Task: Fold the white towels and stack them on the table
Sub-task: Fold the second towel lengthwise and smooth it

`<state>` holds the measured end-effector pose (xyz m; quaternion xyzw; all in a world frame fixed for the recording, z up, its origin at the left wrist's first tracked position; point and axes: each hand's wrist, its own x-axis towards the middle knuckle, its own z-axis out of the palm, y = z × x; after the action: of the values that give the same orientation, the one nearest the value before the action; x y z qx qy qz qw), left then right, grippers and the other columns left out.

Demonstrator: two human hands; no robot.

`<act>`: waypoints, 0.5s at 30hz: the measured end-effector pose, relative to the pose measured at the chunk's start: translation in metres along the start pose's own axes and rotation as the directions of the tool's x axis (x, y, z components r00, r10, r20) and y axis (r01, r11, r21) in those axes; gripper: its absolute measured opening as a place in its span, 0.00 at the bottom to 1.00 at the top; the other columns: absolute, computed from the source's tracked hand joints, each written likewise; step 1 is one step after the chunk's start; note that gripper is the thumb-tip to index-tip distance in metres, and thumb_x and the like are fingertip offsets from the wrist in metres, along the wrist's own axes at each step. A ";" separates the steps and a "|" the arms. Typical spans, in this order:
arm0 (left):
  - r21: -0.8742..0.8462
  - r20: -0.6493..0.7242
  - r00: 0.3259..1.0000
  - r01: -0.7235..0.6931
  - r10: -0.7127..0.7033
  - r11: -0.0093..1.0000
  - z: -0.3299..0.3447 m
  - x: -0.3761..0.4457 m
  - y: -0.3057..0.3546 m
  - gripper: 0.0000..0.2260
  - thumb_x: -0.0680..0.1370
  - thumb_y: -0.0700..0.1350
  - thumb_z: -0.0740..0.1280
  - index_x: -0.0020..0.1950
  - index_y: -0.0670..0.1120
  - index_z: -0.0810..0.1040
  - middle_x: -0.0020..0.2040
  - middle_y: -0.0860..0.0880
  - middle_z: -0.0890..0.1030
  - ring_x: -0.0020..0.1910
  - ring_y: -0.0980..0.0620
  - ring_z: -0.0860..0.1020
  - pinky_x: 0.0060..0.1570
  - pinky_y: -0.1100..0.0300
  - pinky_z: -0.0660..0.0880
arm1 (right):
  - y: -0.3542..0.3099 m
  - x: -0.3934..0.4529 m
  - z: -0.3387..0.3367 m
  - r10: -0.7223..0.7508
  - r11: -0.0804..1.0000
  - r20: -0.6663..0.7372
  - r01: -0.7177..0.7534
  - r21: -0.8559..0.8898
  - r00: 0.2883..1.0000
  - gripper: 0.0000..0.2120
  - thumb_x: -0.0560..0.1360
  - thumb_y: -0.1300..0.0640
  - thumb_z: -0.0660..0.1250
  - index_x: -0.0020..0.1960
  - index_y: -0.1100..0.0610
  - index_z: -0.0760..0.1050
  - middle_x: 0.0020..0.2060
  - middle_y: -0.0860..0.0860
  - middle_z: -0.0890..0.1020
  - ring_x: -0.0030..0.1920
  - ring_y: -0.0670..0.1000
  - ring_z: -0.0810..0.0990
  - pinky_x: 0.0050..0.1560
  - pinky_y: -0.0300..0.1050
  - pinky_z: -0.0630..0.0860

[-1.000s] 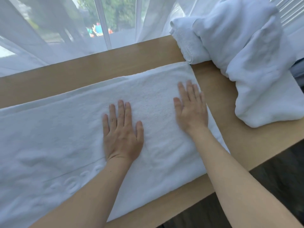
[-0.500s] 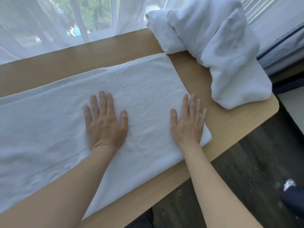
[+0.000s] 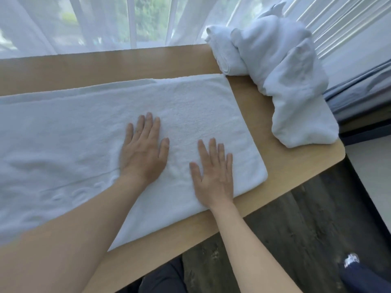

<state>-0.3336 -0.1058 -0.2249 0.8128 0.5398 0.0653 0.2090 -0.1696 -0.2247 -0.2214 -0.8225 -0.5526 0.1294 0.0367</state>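
A long white towel (image 3: 69,132) lies flat across the wooden table (image 3: 281,176), folded lengthwise, its right end near the table's right side. My left hand (image 3: 143,151) presses palm down on it, fingers apart. My right hand (image 3: 213,174) lies flat on the towel just right of the left hand, close to the towel's near right corner. Neither hand grips anything. At the table's far right corner sits a pile of white towels (image 3: 289,66), one rolled, one crumpled and draped toward the edge.
Sheer white curtains (image 3: 105,22) hang over a window behind the table. The table's right edge and rounded corner lie beside the pile. Dark wood floor (image 3: 296,240) shows below, with my dark-clothed legs and a shoe (image 3: 351,261) at lower right.
My right hand has slid back toward me and leftward over the towel's right end. The left hand has stayed pressed flat. The camera has swung right, showing more floor.
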 end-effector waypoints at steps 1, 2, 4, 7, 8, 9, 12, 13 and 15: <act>0.026 0.020 0.999 -0.029 0.028 0.999 -0.001 -0.011 -0.008 0.33 0.80 0.58 0.41 0.82 0.45 0.50 0.83 0.47 0.50 0.81 0.50 0.46 0.78 0.52 0.38 | 0.001 -0.004 0.003 0.013 1.000 0.006 -0.013 -0.008 1.000 0.30 0.83 0.36 0.42 0.81 0.42 0.40 0.81 0.47 0.39 0.80 0.48 0.35 0.79 0.53 0.35; 0.068 0.027 0.999 -0.048 0.046 0.997 -0.002 -0.025 -0.018 0.32 0.81 0.59 0.42 0.83 0.46 0.49 0.83 0.48 0.49 0.81 0.51 0.45 0.78 0.51 0.37 | 0.007 -0.003 0.003 0.068 0.997 -0.001 -0.068 -0.018 0.998 0.30 0.82 0.37 0.42 0.81 0.42 0.40 0.81 0.47 0.40 0.80 0.48 0.35 0.79 0.53 0.35; 0.137 0.023 0.999 -0.028 0.025 0.990 -0.006 -0.060 -0.043 0.31 0.82 0.59 0.43 0.83 0.48 0.47 0.83 0.50 0.47 0.81 0.51 0.43 0.78 0.50 0.37 | 0.025 0.006 -0.002 0.206 0.977 -0.001 -0.206 -0.048 0.978 0.30 0.82 0.37 0.40 0.82 0.43 0.39 0.82 0.48 0.40 0.80 0.48 0.36 0.79 0.55 0.37; 0.172 -0.005 0.996 0.088 -0.089 0.981 -0.012 -0.110 -0.074 0.31 0.82 0.60 0.45 0.83 0.49 0.46 0.83 0.51 0.46 0.81 0.50 0.43 0.79 0.47 0.41 | 0.018 0.016 -0.012 0.332 0.943 0.011 -0.331 -0.047 0.943 0.32 0.82 0.38 0.39 0.82 0.48 0.37 0.82 0.51 0.40 0.81 0.52 0.37 0.79 0.58 0.38; 0.182 -0.014 0.993 0.116 -0.115 0.976 -0.013 -0.119 -0.080 0.31 0.82 0.60 0.45 0.83 0.49 0.46 0.83 0.51 0.46 0.81 0.50 0.43 0.79 0.46 0.42 | -0.001 0.014 -0.010 0.277 0.960 0.003 -0.277 -0.033 0.961 0.32 0.82 0.37 0.38 0.82 0.49 0.37 0.82 0.51 0.40 0.81 0.52 0.37 0.79 0.59 0.37; 0.186 -0.018 0.992 0.130 -0.129 0.974 -0.012 -0.123 -0.083 0.31 0.82 0.60 0.45 0.83 0.49 0.46 0.83 0.50 0.46 0.81 0.50 0.42 0.79 0.46 0.43 | -0.028 0.010 -0.008 0.165 0.986 -0.005 -0.165 -0.002 0.986 0.33 0.82 0.37 0.38 0.82 0.49 0.37 0.81 0.51 0.39 0.81 0.52 0.37 0.79 0.58 0.35; 0.165 -0.038 0.990 0.139 -0.135 0.976 -0.009 -0.118 -0.083 0.30 0.83 0.57 0.47 0.82 0.47 0.48 0.83 0.49 0.48 0.81 0.49 0.43 0.79 0.46 0.43 | -0.103 -0.014 0.013 -0.263 0.962 0.048 0.258 0.089 0.964 0.30 0.83 0.39 0.42 0.82 0.47 0.41 0.82 0.49 0.41 0.81 0.50 0.37 0.79 0.55 0.35; 0.154 -0.044 0.991 0.131 -0.126 0.979 -0.007 -0.117 -0.082 0.29 0.83 0.56 0.47 0.82 0.46 0.48 0.83 0.49 0.49 0.81 0.50 0.44 0.79 0.47 0.43 | -0.115 -0.021 0.023 -0.349 0.936 0.072 0.343 0.076 0.935 0.30 0.84 0.39 0.44 0.82 0.46 0.44 0.82 0.49 0.43 0.81 0.50 0.38 0.80 0.55 0.37; 0.141 -0.037 0.993 0.118 -0.113 0.983 -0.009 -0.120 -0.087 0.28 0.83 0.54 0.48 0.82 0.46 0.49 0.83 0.48 0.50 0.81 0.50 0.44 0.79 0.49 0.42 | -0.122 -0.025 0.034 -0.395 0.919 0.101 0.394 0.028 0.913 0.29 0.84 0.40 0.47 0.82 0.44 0.46 0.82 0.49 0.44 0.81 0.49 0.39 0.80 0.56 0.41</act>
<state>-0.4597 -0.1832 -0.2384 0.7920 0.5923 0.0260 0.1458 -0.2962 -0.2030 -0.2249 -0.6862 -0.7077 0.1643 0.0359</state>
